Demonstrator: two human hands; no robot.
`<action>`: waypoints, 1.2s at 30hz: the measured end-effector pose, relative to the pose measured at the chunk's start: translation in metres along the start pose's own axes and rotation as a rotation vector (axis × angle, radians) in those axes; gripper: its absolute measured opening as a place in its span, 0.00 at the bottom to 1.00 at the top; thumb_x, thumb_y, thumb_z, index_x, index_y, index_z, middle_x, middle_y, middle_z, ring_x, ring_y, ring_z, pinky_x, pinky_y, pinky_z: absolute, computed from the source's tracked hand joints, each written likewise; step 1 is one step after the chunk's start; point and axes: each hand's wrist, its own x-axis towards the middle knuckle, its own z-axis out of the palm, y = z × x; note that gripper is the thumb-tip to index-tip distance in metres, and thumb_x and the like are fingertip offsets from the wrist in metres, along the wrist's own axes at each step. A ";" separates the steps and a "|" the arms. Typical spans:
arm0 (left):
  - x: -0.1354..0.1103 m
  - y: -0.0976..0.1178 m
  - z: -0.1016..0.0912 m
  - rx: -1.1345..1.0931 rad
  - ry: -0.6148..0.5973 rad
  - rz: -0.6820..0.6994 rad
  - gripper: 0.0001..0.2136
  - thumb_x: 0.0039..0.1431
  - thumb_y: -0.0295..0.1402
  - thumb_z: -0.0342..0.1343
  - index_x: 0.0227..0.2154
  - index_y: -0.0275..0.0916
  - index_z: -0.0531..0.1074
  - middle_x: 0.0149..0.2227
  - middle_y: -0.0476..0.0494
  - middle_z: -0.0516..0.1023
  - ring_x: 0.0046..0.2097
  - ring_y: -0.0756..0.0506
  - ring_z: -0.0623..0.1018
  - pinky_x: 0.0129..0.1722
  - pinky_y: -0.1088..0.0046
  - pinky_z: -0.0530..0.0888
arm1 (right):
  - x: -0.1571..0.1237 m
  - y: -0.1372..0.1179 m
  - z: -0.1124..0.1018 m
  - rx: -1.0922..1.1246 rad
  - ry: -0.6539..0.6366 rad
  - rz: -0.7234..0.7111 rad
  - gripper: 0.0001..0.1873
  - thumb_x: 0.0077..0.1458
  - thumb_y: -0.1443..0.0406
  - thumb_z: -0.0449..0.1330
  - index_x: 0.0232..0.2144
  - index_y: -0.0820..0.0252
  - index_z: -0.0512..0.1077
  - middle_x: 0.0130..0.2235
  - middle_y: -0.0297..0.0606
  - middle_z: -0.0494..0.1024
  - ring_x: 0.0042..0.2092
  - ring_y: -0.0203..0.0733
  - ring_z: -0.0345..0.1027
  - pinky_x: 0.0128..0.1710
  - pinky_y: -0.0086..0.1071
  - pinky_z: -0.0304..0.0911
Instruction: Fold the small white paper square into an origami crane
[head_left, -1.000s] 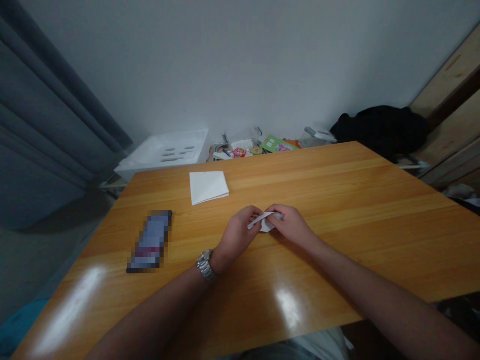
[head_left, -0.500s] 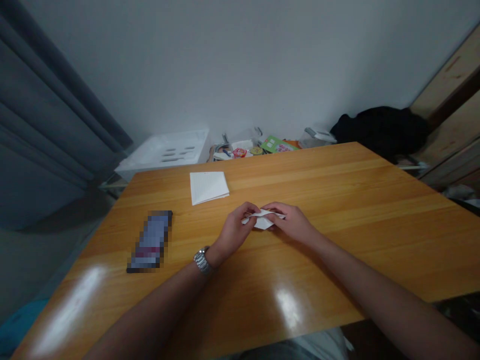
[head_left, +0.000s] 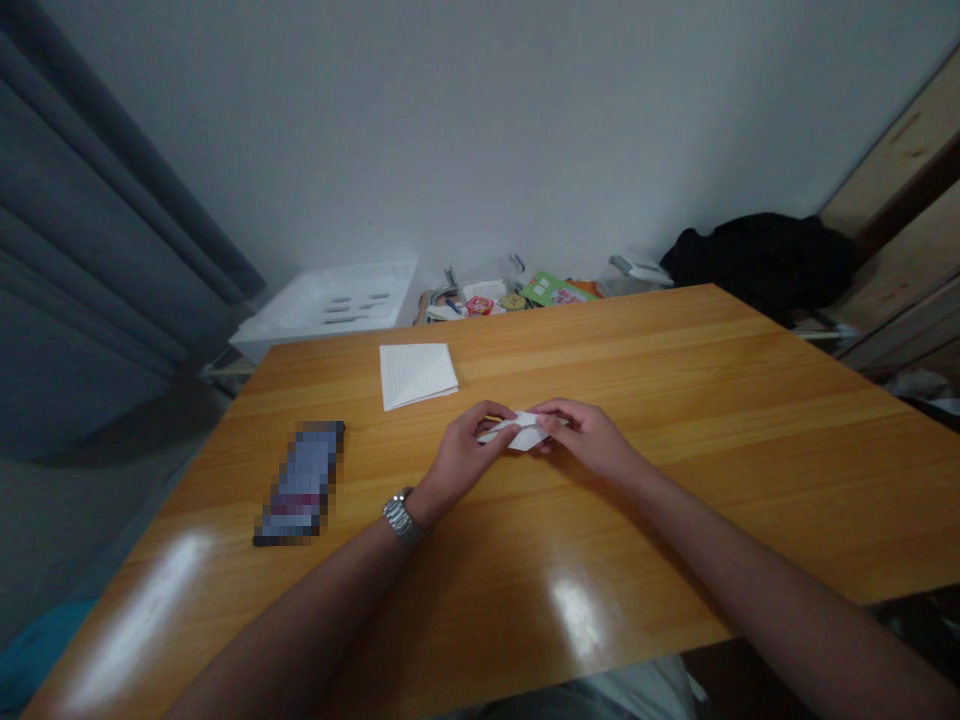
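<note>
A small folded piece of white paper (head_left: 525,431) is held just above the middle of the wooden table (head_left: 675,400). My left hand (head_left: 466,458), with a metal watch (head_left: 399,517) on the wrist, pinches the paper's left end. My right hand (head_left: 589,441) pinches its right end. Both hands have their fingers closed on the paper, which is partly hidden between them.
A stack of white paper squares (head_left: 416,374) lies farther back on the table. A phone (head_left: 300,483) lies at the left. Beyond the far edge are a white tray (head_left: 330,303), small cluttered items (head_left: 510,295) and a black garment (head_left: 757,255). A curtain (head_left: 82,260) hangs at left.
Both hands have shifted slightly away from me and to the left with the paper. The paper now lies flatter and more stretched out between the fingers.
</note>
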 end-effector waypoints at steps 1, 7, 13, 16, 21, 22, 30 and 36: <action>0.000 -0.001 0.000 -0.018 0.002 -0.008 0.10 0.63 0.38 0.58 0.41 0.37 0.73 0.40 0.43 0.81 0.40 0.46 0.80 0.39 0.72 0.76 | 0.000 0.001 -0.001 -0.007 -0.001 -0.004 0.17 0.59 0.55 0.62 0.42 0.62 0.76 0.39 0.43 0.80 0.34 0.40 0.75 0.36 0.35 0.71; 0.003 -0.005 0.001 -0.058 0.027 -0.013 0.08 0.63 0.36 0.58 0.39 0.36 0.74 0.40 0.42 0.80 0.41 0.46 0.80 0.42 0.71 0.76 | 0.001 0.007 -0.002 0.000 -0.019 0.003 0.18 0.58 0.56 0.63 0.45 0.61 0.76 0.42 0.44 0.81 0.34 0.40 0.76 0.38 0.36 0.71; 0.003 -0.007 0.004 -0.130 0.015 -0.038 0.09 0.61 0.33 0.58 0.42 0.38 0.70 0.43 0.43 0.77 0.38 0.48 0.79 0.37 0.73 0.76 | 0.003 0.010 -0.002 -0.066 -0.015 -0.012 0.17 0.57 0.57 0.63 0.44 0.61 0.77 0.42 0.44 0.82 0.38 0.43 0.75 0.39 0.36 0.70; 0.002 -0.007 0.005 -0.150 -0.024 -0.070 0.11 0.61 0.35 0.58 0.44 0.37 0.71 0.41 0.43 0.77 0.39 0.48 0.78 0.38 0.73 0.75 | 0.003 0.009 -0.003 -0.160 -0.017 -0.048 0.15 0.58 0.58 0.62 0.44 0.60 0.78 0.43 0.44 0.82 0.41 0.44 0.75 0.42 0.37 0.69; 0.003 -0.006 0.003 -0.062 -0.064 -0.095 0.13 0.63 0.43 0.57 0.36 0.36 0.75 0.34 0.45 0.78 0.35 0.47 0.76 0.35 0.74 0.72 | 0.001 0.006 -0.003 -0.236 -0.030 -0.089 0.13 0.58 0.59 0.62 0.43 0.59 0.78 0.43 0.43 0.82 0.43 0.46 0.75 0.46 0.40 0.68; 0.003 -0.006 0.003 -0.056 -0.054 -0.100 0.14 0.63 0.43 0.57 0.35 0.36 0.75 0.33 0.45 0.78 0.34 0.48 0.76 0.34 0.75 0.71 | 0.001 0.006 -0.002 -0.206 -0.024 -0.077 0.14 0.57 0.58 0.62 0.43 0.59 0.78 0.43 0.43 0.82 0.42 0.45 0.75 0.45 0.39 0.69; 0.003 -0.005 0.003 -0.157 0.002 -0.133 0.14 0.61 0.43 0.58 0.34 0.35 0.74 0.32 0.46 0.76 0.33 0.49 0.74 0.32 0.76 0.70 | 0.004 0.004 0.000 0.091 0.079 0.082 0.20 0.49 0.53 0.68 0.38 0.62 0.77 0.32 0.40 0.81 0.32 0.40 0.75 0.36 0.36 0.71; 0.003 -0.004 0.004 -0.141 0.020 -0.122 0.15 0.61 0.45 0.58 0.34 0.36 0.74 0.32 0.46 0.77 0.32 0.48 0.75 0.31 0.75 0.71 | 0.002 0.001 0.002 0.154 0.128 0.101 0.20 0.48 0.52 0.70 0.37 0.62 0.78 0.33 0.39 0.81 0.32 0.40 0.75 0.37 0.36 0.72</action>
